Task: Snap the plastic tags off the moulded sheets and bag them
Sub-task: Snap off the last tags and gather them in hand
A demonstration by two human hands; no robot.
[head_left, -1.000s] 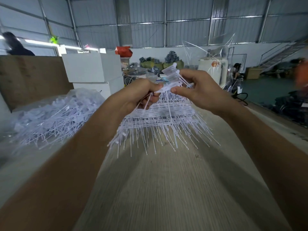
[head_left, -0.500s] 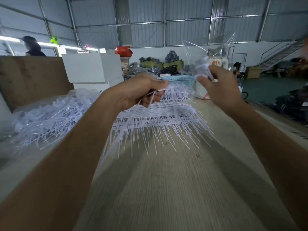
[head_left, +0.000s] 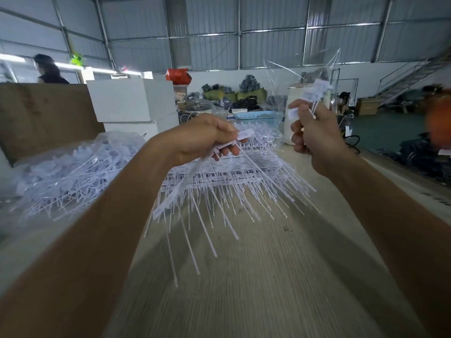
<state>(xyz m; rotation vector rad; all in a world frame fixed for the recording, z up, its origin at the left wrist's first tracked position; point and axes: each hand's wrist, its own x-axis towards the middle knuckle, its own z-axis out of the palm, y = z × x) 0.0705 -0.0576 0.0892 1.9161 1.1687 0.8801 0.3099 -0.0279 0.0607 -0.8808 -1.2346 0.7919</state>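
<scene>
Tags (head_left: 314, 93) point upward from right hand (head_left: 314, 140); left hand (head_left: 205, 140) holds sheet (head_left: 219, 186).

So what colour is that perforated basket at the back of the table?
Light blue: the perforated basket shows in the head view, behind the moulded tag sheets.

Moulded sheets (head_left: 234, 176): you are holding white plastic, thin and slightly glossy.
Tags (head_left: 314, 91): you are pinching matt white plastic.
Bag (head_left: 305, 69): it is showing clear, glossy film.
Table (head_left: 256, 289): it is showing pale wood grain, matt.
Basket (head_left: 258, 117): it is showing light-blue perforated plastic.
Walls (head_left: 268, 28): they are showing ribbed grey metal.
</scene>
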